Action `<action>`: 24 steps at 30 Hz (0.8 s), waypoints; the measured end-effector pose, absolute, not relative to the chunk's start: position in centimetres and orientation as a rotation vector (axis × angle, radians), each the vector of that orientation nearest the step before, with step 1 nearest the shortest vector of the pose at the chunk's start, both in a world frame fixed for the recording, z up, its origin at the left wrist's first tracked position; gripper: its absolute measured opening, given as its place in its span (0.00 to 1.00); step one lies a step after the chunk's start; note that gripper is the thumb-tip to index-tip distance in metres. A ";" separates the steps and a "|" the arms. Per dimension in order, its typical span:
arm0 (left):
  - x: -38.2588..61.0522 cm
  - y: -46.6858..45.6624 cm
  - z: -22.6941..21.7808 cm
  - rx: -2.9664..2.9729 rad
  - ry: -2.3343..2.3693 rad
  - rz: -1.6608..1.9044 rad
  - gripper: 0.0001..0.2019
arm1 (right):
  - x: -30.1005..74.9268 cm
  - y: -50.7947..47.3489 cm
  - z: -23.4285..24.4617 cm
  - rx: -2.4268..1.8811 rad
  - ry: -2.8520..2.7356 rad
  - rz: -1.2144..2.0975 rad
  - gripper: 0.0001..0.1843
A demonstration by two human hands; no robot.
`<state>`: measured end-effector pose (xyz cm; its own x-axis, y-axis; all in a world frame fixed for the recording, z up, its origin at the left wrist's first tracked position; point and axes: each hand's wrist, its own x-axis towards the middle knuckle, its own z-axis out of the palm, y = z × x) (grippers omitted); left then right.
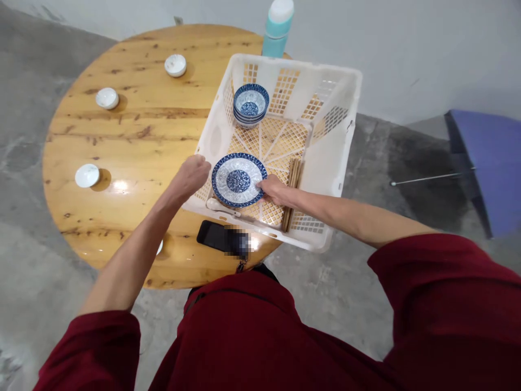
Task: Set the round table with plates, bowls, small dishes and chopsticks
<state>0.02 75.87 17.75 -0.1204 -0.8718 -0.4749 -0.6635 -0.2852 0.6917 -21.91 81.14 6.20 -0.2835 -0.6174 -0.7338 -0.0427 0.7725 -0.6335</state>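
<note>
A blue-and-white patterned plate (238,181) is pinched at its right edge by my right hand (273,190), thumb on top. It is over the near-left part of a white plastic basket (321,209). My left hand (195,172) is closed at the basket's left rim, its fingers curled over it and partly hidden. Farther back in the basket stands a stack of several blue-and-white bowls (251,103). A bundle of wooden chopsticks (291,209) lies along the right side, partly behind my right wrist. White spoons (222,206) rest by the near wall.
The basket sits on a round wooden table (134,136). Small white bowls stand around its left side, among them one bowl (175,65) at the back. A phone (215,237) lies near the front edge. Behind the basket is a turquoise bottle (278,30); an open umbrella (488,168) is at right.
</note>
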 end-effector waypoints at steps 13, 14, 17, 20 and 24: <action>8.2 82.7 17.1 1.521 -1.201 -0.994 0.14 | -21.6 81.4 5.5 -0.510 1.797 -0.631 0.09; 8.4 83.1 16.8 1.534 -1.188 -0.995 0.14 | -21.6 81.5 5.4 -0.512 1.798 -0.636 0.09; 8.7 84.1 16.4 1.559 -1.160 -1.006 0.16 | -21.7 81.4 5.0 -0.521 1.794 -0.627 0.08; 8.6 85.0 16.1 1.572 -1.125 -1.029 0.18 | -21.6 81.4 5.0 -0.537 1.792 -0.608 0.07; 8.9 86.4 16.1 1.628 -1.065 -1.022 0.22 | -21.6 81.6 5.6 -0.583 1.767 -0.608 0.06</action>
